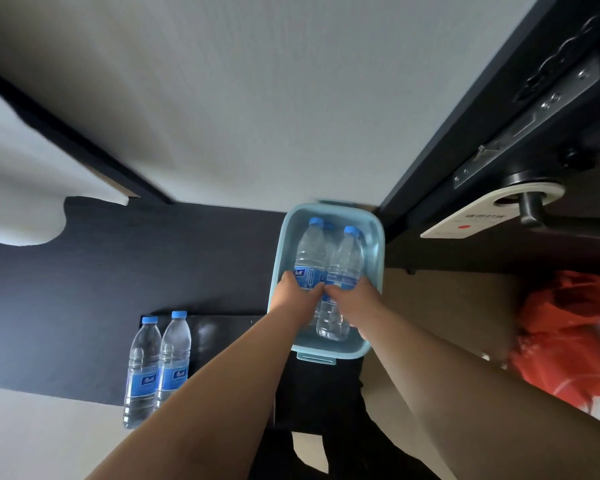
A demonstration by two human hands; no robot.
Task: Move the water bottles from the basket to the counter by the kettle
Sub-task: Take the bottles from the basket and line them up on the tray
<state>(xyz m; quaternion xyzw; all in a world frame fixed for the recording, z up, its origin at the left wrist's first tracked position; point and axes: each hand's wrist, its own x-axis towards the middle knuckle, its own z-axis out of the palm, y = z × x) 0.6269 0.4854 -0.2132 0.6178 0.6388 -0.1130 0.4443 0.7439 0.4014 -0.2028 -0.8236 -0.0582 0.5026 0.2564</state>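
Note:
A light blue plastic basket (pixel 376 251) sits low in the middle of the view, holding clear water bottles with blue caps and blue labels. My left hand (pixel 293 294) grips the left bottle (pixel 310 247) round its label. My right hand (pixel 352 301) grips the right bottle (pixel 347 258) at the same height. Both bottles lean inside the basket with their caps pointing away from me. A third blue cap peeks out behind the left bottle. Two more bottles (pixel 158 362) stand side by side on a dark tray (pixel 222 330) to the left. No kettle is in view.
A dark wall panel (pixel 101 271) runs behind the tray. On the right, a dark door (pixel 499 116) carries a handle with a white hanger sign (pixel 482 216). An orange plastic bag (pixel 568 334) lies at the far right on a tan floor. White cloth hangs at the upper left.

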